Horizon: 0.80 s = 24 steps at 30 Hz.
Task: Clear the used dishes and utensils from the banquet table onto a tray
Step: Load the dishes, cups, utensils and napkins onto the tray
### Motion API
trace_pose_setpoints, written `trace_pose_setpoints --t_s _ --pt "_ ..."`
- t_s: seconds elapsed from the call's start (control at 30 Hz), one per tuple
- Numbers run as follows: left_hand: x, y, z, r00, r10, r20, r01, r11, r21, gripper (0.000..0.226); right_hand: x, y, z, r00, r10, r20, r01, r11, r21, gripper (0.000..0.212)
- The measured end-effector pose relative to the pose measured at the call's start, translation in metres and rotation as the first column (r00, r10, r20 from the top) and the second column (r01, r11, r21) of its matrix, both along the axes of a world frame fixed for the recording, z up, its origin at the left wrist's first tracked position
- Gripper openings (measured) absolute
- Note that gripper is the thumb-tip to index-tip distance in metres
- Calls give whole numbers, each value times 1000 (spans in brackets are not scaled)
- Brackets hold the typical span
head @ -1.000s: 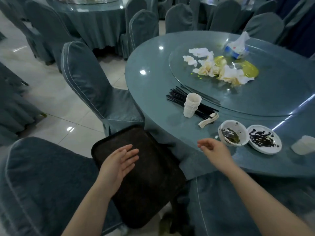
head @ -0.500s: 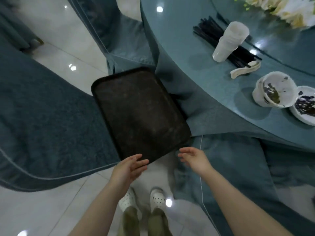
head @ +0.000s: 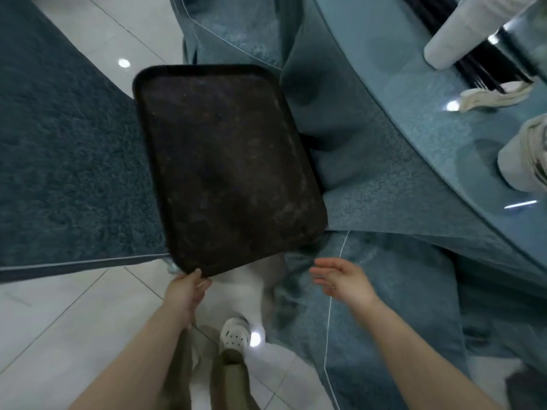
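Gripping the near corner of the dark brown rectangular plastic tray [head: 228, 161], the left hand [head: 185, 291] has its thumb over the rim; the right hand [head: 343, 281] hovers just right of that corner, fingers loose, holding nothing; the tray lies between blue fabric-covered chairs [head: 65, 161], beside the blue-clothed bench [head: 414, 119] carrying stacked white cups [head: 455, 37], black chopsticks [head: 479, 72] and a white spoon [head: 497, 97]; its surface is scuffed and bare.

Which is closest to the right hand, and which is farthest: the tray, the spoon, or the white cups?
From the right hand, in the head view:
1. Tray: to its left, near edge close by, held by the left hand.
2. Spoon: up on the table, to the right.
3. White cups: top right corner, farthest.
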State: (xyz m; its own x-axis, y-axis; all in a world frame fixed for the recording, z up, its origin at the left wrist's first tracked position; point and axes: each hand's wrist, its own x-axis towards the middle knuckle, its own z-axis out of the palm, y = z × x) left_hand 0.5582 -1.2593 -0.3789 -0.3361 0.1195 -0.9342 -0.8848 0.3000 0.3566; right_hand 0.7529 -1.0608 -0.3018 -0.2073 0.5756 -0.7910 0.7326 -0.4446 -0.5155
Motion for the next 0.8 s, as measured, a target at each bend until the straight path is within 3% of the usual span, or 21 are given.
trace_pose_setpoints --t_s 0.2,0.4,0.5,0.63,0.8 --pt "-8 5 -10 988 153 36 -155 987 49 39 5 9 -4 999 -16 -35 16 1000 -12 19" --pt "-11 9 39 991 -82 -103 92 990 103 36 9 3 12 995 -78 -67 73 994 -77 24" --pt "-17 18 79 982 -19 -189 54 982 182 36 7 2 25 966 -223 -128 207 970 -132 38" --pt "-33 30 137 965 100 -241 -24 953 301 47 -5 4 40 860 -448 -244 382 883 -273 56" --pt "-48 27 199 943 83 -321 13 958 286 54 -43 16 67 651 -672 -352 505 730 -461 50"
